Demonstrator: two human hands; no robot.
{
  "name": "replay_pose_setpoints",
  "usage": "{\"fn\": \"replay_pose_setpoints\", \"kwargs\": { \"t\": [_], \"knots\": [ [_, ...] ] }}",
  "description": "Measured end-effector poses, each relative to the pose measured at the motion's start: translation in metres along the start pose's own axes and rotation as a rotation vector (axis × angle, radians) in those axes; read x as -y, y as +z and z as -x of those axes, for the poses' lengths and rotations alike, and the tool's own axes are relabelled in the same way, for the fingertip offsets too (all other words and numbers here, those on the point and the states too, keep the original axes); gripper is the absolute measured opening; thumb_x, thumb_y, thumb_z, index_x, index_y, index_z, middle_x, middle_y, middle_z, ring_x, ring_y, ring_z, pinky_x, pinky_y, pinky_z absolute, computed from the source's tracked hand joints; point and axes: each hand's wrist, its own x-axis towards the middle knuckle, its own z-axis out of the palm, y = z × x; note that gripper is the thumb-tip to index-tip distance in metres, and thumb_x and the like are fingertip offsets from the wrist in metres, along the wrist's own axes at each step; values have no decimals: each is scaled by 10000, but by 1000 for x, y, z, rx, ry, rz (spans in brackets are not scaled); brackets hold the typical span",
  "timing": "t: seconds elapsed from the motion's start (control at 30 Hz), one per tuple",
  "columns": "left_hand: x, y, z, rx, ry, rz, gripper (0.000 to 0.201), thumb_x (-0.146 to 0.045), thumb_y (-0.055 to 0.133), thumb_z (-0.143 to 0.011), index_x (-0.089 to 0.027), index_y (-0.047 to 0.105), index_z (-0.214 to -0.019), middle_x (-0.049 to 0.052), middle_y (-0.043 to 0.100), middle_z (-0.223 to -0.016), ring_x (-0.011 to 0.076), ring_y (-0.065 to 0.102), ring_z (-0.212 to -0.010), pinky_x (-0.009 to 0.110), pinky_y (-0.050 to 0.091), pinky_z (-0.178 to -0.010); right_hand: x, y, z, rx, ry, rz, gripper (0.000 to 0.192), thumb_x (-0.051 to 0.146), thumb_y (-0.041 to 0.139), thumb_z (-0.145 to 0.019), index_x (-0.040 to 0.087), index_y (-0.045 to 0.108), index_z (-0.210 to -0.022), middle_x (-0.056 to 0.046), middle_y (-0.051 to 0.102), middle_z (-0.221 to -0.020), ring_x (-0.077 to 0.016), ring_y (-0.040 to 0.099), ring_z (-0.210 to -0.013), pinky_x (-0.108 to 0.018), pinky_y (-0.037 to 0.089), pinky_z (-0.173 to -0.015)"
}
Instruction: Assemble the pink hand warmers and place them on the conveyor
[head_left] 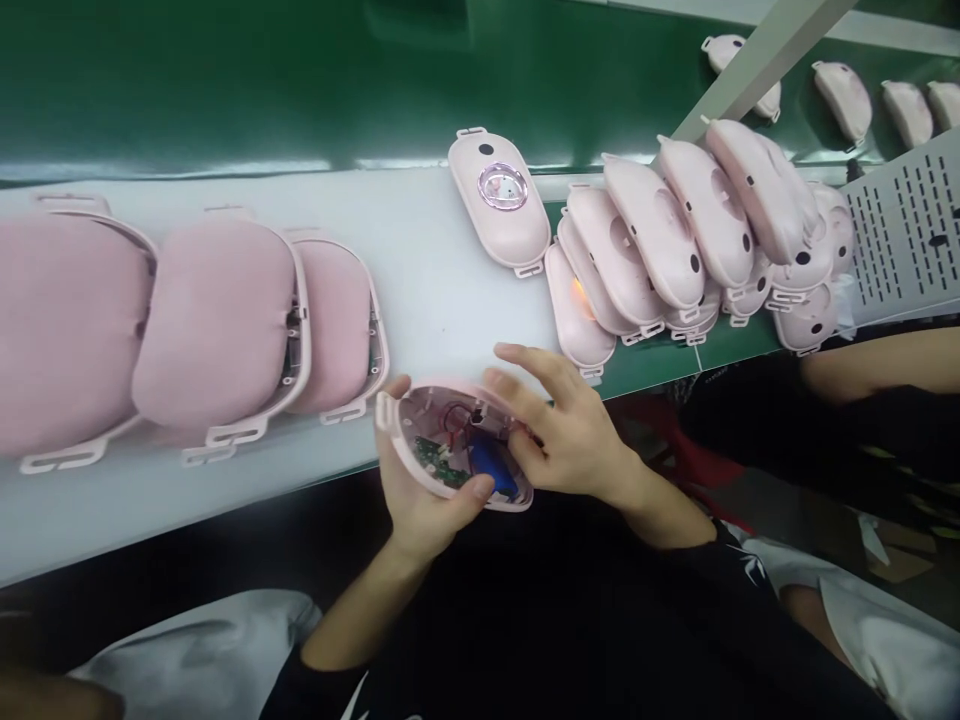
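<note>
An open pink plastic casing half is held above the near edge of the workbench, tilted so its inside faces me. A green circuit board, a blue wrapped part and thin wires lie within it. My left hand is closed around the casing's left side, thumb over the near rim. At its right side, my right hand grips the wall, one digit inside and other fingers reaching past the far rim. Part of that grip is hidden.
Several pink padded casings rest in a row on the white bench at left. A closed casing with an oval emblem lies ahead, and stacked casings fill the right. A metal post and another person's arm are at right.
</note>
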Motion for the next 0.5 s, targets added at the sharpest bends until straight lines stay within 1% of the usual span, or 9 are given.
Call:
{"fn": "replay_pose_setpoints", "kwargs": {
  "t": [0.03,0.07,0.13,0.17,0.23,0.3,0.37,0.43,0.5],
  "knots": [
    [-1,1,-1,47,10,-24,948,-563,1011,-819,-350,564,-1628,75,680,-1378,259,756,-1202,372,675,-1037,7,1,-2,-8,-26,112,538,228,650,-1065,246,613,-1602,-123,643,-1665,-290,619,-1536,-497,546,-1299],
    [-2,1,-1,100,9,-26,960,-530,1022,-816,-345,559,-1637,78,685,-1380,264,759,-1213,380,678,-1044,13,2,-5,21,-55,201,526,243,664,-1067,256,627,-1591,-116,617,-1694,-311,597,-1550,-513,549,-1293],
    [-4,2,0,188,-20,25,1008,-520,1026,-813,-356,525,-1673,91,691,-1427,290,752,-1282,420,671,-1100,24,2,-11,87,-88,325,483,289,661,-1088,283,650,-1571,-78,596,-1725,-326,595,-1532,-497,596,-1219],
    [-5,1,0,213,-41,58,1029,-535,1021,-814,-364,507,-1690,99,690,-1459,305,740,-1324,440,660,-1135,27,2,-14,96,-84,367,454,293,643,-1098,285,664,-1551,-63,598,-1726,-326,607,-1507,-487,619,-1170],
    [-5,-2,1,219,-70,79,1034,-564,1010,-814,-364,510,-1697,110,688,-1502,325,721,-1371,460,644,-1176,30,2,-19,99,-85,394,368,276,605,-1110,267,722,-1459,-50,618,-1709,-319,625,-1465,-473,640,-1101],
    [-4,-8,1,203,-60,36,1032,-568,1020,-790,-379,539,-1683,97,678,-1542,327,702,-1402,448,643,-1184,27,0,-21,123,-154,358,277,264,583,-1116,247,784,-1305,-43,654,-1669,-308,624,-1463,-447,644,-1075],
    [-3,-12,1,177,-39,-15,1038,-554,1042,-758,-398,565,-1666,73,664,-1573,324,677,-1442,439,630,-1206,21,-2,-22,184,-208,308,247,279,583,-1115,235,796,-1233,-49,661,-1659,-325,594,-1507,-452,640,-1089],
    [-2,-14,1,174,-31,-25,1037,-566,1046,-749,-402,578,-1660,69,666,-1579,335,676,-1447,461,627,-1212,14,-2,-21,240,-213,217,273,274,573,-1103,215,765,-1288,-89,640,-1675,-343,576,-1537,-493,615,-1160],
    [-2,-12,0,182,-44,-19,1011,-615,1012,-783,-401,574,-1668,85,689,-1546,343,721,-1373,494,661,-1156,7,2,-20,259,-212,18,367,225,504,-1083,177,680,-1401,-142,602,-1698,-318,572,-1558,-501,559,-1260]
  ]
}}
